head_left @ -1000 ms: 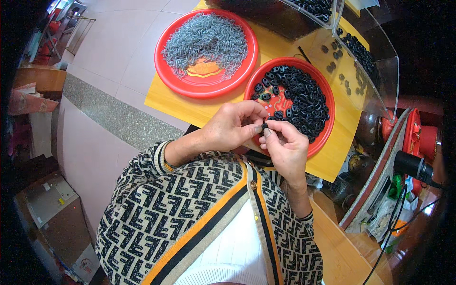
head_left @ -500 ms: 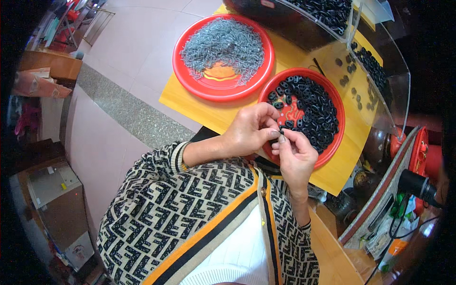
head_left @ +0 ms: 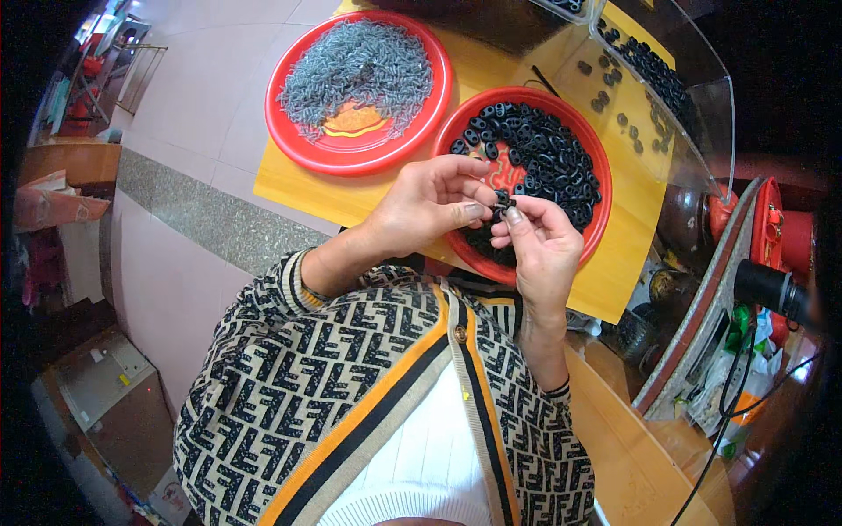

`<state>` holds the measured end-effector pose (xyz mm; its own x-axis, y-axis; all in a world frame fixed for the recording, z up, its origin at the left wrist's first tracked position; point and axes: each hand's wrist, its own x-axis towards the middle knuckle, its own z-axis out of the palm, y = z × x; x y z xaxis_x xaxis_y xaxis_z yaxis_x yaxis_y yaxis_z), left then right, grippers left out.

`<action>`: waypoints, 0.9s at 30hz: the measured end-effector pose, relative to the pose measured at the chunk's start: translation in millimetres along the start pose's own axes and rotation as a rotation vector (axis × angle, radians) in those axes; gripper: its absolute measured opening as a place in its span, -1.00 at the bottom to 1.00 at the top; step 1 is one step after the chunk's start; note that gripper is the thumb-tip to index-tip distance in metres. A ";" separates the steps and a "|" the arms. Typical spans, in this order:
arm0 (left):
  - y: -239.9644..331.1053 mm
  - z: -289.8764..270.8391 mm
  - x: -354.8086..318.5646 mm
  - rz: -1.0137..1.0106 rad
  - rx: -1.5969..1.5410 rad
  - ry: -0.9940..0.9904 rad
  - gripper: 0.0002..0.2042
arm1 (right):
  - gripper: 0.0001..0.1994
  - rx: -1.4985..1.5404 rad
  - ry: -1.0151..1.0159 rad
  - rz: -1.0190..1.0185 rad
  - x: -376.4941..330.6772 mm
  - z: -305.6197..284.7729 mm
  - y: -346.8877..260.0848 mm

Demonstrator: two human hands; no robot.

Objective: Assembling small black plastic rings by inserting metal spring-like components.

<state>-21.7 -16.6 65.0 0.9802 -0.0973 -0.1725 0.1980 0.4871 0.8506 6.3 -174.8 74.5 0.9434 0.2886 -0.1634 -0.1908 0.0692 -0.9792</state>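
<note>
One small black pc (head_left: 510, 202) is pinched by R hand (head_left: 545, 244) over red round plate (head_left: 603, 184); L hand (head_left: 430, 209) is half-curled beside it, grip can't be told. Finished amt unclear; many black ovals (head_left: 563, 158) w/ holes, prob. plastic, are left there. Slim grey bits (head_left: 364, 70) are heaped on 2nd red plate (head_left: 351, 164), same yellow tabletop (head_left: 638, 215).

I'm seeing grey-blue pieces (head_left: 364, 74) on the far-left red plate (head_left: 346, 165), black pieces (head_left: 561, 162) in the red tray (head_left: 605, 180) rightward, yellow tabletop (head_left: 636, 206) between; nearer, an orange-edged cardigan (head_left: 307, 373) is showing black-and-beige geometric patterning.
</note>
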 end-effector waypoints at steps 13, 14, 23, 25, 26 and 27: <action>9.5 -22.4 37.4 0.716 1.602 0.075 -0.85 | -0.89 -0.011 0.073 0.023 -7.6 -11.2 0.8; 8.5 -20.5 41.8 0.717 1.602 0.073 -0.85 | -0.89 -0.012 0.078 0.035 -8.7 -10.2 0.4; 1.0 -17.0 43.2 0.722 1.379 -0.054 -0.84 | -0.88 -0.023 0.063 0.068 -12.1 -14.6 -3.1; 2.6 -11.2 27.4 0.450 0.982 -0.033 -0.85 | -0.90 0.019 0.058 0.077 -10.9 -15.0 -4.9; 4.5 -8.4 18.8 0.187 0.580 -0.012 -0.85 | -0.90 0.019 0.053 0.077 -9.8 -15.6 -4.8; 6.5 -8.3 12.2 0.147 0.463 -0.012 -0.88 | -0.90 0.098 -0.012 0.093 -8.4 -16.2 -4.6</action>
<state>-8.5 -7.4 64.3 0.9972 -0.0679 -0.0307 0.0347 0.0591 0.9976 3.6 -193.1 78.4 0.9174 0.3090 -0.2507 -0.3031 0.1344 -0.9434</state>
